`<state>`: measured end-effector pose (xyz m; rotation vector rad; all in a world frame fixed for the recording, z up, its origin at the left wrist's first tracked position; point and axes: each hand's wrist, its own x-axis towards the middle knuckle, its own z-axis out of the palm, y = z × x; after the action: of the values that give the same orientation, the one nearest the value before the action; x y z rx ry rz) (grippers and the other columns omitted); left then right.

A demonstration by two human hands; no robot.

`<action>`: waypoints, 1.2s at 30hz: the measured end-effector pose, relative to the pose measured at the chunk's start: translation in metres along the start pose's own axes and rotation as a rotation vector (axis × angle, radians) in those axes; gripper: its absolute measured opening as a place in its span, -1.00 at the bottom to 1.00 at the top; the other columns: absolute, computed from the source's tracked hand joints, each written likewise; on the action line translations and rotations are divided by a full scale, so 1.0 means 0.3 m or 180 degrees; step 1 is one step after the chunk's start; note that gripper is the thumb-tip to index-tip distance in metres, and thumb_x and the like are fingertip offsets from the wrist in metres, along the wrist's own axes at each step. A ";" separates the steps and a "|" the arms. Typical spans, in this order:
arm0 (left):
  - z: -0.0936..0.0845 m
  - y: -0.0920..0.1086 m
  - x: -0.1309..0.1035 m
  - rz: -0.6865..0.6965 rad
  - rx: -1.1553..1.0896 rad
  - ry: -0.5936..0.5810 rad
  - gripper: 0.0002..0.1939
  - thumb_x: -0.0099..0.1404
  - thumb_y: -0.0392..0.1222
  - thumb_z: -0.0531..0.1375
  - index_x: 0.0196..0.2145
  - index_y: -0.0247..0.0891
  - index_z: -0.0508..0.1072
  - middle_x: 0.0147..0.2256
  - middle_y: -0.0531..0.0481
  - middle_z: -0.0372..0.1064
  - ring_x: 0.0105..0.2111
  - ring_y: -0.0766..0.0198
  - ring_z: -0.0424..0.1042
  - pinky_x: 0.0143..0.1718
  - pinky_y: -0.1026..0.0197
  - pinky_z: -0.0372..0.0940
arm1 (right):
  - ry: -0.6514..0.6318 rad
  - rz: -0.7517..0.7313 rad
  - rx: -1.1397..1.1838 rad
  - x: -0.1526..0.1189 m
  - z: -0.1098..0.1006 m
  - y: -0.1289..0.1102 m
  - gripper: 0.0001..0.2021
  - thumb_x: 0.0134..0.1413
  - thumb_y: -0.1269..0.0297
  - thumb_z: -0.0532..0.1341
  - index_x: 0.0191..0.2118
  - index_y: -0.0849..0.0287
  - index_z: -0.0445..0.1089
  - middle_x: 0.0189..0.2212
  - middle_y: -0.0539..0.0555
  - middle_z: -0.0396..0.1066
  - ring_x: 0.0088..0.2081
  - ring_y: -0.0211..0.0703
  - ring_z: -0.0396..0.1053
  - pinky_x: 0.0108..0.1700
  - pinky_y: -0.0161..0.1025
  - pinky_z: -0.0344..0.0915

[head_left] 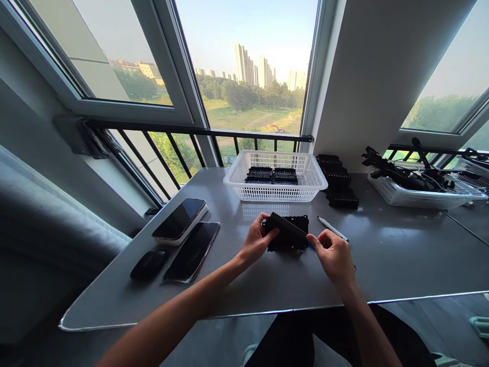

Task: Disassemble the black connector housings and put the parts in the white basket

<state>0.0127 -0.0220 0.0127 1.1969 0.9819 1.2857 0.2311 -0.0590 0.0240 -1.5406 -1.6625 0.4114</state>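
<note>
My left hand [261, 237] is closed on the left end of a black plastic part [286, 227], thumb in front. That part has a smooth, long face slanting down to the right. Close behind or beneath it shows a black plate with notched edges [301, 224]; I cannot tell whether the two are joined. At the part's lower right end my right hand [333, 255] is closed in a pinch. A bit of blue shows beside its fingertips, too covered to name. Just beyond my right hand lies a white pen [331, 228] on the grey table [237, 290].
A white basket [282, 193] holding black slotted parts [272, 176] stands at the back. Right of it lie stacked black parts [338, 183] and another basket [424, 199] with black pieces and cables. Two phones [193, 252] [181, 218] and a black mouse [148, 265] are at left.
</note>
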 end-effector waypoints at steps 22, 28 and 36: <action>-0.003 -0.006 -0.002 0.0042 0.0084 0.0012 -0.58 0.04 -0.07 0.34 -0.28 -0.20 0.19 -0.55 0.19 0.27 -0.57 0.39 0.28 -0.53 0.35 0.17 | 0.0286 0.0014 -0.0234 0.028 -0.001 0.039 -0.49 0.10 -0.25 0.08 -0.58 0.11 0.25 -0.67 -0.04 0.27 -0.61 -0.23 0.19 -0.49 -0.28 0.07; 0.008 -0.007 -0.009 0.0124 0.0109 -0.0088 -0.62 0.05 -0.10 0.34 -0.31 -0.21 0.20 -0.54 0.19 0.25 -0.56 0.42 0.25 -0.52 0.36 0.15 | 0.0018 -0.0073 -0.0055 -0.005 0.020 0.001 -0.49 0.10 -0.24 0.08 -0.57 0.11 0.22 -0.67 -0.04 0.27 -0.60 -0.22 0.20 -0.49 -0.29 0.07; 0.009 -0.007 -0.013 0.0009 0.0027 -0.0052 -0.59 0.04 -0.10 0.34 -0.28 -0.20 0.18 -0.54 0.19 0.28 -0.56 0.40 0.29 -0.50 0.35 0.19 | 0.0222 0.0082 -0.0074 0.027 0.001 0.034 -0.49 0.07 -0.26 0.10 -0.57 0.11 0.26 -0.64 0.00 0.32 -0.57 -0.17 0.25 -0.46 -0.27 0.11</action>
<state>0.0155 -0.0259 0.0107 1.2139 0.9752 1.2733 0.2383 -0.0493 0.0192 -1.5773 -1.6005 0.3488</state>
